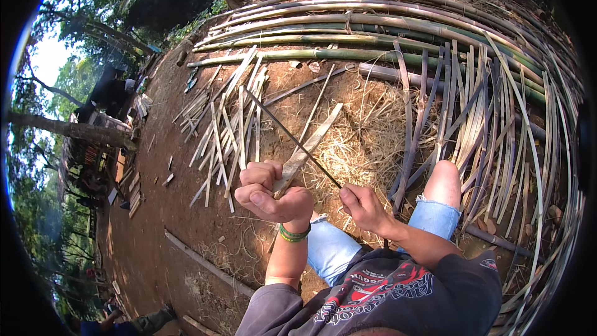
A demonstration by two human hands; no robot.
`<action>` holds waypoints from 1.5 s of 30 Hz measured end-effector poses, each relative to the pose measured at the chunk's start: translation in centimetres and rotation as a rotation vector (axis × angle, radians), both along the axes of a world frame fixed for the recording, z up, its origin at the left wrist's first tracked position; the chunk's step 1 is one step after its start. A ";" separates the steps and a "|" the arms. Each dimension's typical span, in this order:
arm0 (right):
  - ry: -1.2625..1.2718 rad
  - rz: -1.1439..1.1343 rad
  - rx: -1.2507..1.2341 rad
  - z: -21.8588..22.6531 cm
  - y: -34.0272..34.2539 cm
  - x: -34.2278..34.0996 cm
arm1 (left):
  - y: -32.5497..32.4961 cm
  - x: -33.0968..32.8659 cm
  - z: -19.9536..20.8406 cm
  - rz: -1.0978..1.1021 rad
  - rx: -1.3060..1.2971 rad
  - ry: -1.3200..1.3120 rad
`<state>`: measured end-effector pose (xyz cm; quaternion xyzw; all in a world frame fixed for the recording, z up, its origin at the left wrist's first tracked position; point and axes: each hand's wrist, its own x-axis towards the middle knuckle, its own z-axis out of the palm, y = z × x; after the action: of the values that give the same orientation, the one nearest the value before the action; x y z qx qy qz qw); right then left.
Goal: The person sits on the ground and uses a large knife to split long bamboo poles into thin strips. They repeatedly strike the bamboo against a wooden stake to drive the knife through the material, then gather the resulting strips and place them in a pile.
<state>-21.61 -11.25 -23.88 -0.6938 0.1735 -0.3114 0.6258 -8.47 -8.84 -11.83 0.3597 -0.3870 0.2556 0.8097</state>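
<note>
My left hand (273,194), with green and yellow bands at the wrist, is closed in a fist. It grips a broad, flat tan piece (314,140) that slants up and away to the right; whether it is a bamboo slat or a blade I cannot tell. My right hand (364,210) is closed around a long, thin dark strip (273,117), which runs to the upper left and crosses the tan piece. Pale fibrous shavings (367,140) lie on the ground beyond my hands.
Cut bamboo slats (227,127) lie in a loose pile at the left, with more long strips (479,112) at the right. Bamboo poles (348,22) stretch across the back. A single pole (208,261) lies at the lower left. Another person's leg (152,320) shows at the lower left edge.
</note>
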 end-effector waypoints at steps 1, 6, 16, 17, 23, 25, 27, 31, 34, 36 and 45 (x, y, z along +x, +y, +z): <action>0.022 -0.011 0.048 0.0 -0.2 0.0 | 0.1 -0.2 -0.5 0.021 0.034 -0.032; -0.104 0.000 -0.126 -1.0 -1.0 0.0 | -0.6 -1.7 -1.2 0.011 0.044 -0.077; -0.054 -0.094 -0.084 -2.1 -1.7 2.8 | -1.4 -0.6 -0.2 0.032 -0.041 -0.028; -0.049 -0.131 -0.096 -4.0 -2.4 3.4 | -1.6 -0.7 -0.3 0.021 -0.049 -0.028; 0.352 -0.198 0.126 -10.0 -7.2 4.9 | -2.0 -1.3 -0.2 0.023 -0.048 0.020; 0.151 -0.131 0.086 -6.6 -4.4 4.4 | -2.0 -1.2 -0.1 0.033 -0.055 0.032; -0.016 -0.095 -0.011 -4.0 -2.6 3.7 | -2.0 -1.1 0.0 0.049 -0.039 0.031; 0.187 -0.253 -0.061 -14.1 -7.3 6.2 | -2.9 -1.2 0.6 0.073 -0.032 0.068; 0.429 -0.323 0.191 -17.1 -10.7 6.7 | -2.5 -0.4 0.4 0.068 -0.016 0.039; 0.356 -0.311 0.163 -15.9 -10.3 7.8 | -3.0 -0.7 0.8 0.096 -0.040 -0.015; -0.175 -0.043 0.015 -0.1 -0.9 3.6 | -2.5 -0.5 1.0 0.229 0.052 0.080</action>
<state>-18.02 -12.16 -24.02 -0.6553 0.1356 -0.3828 0.6369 -8.93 -11.36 -10.84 0.4322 -0.3173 0.3217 0.7804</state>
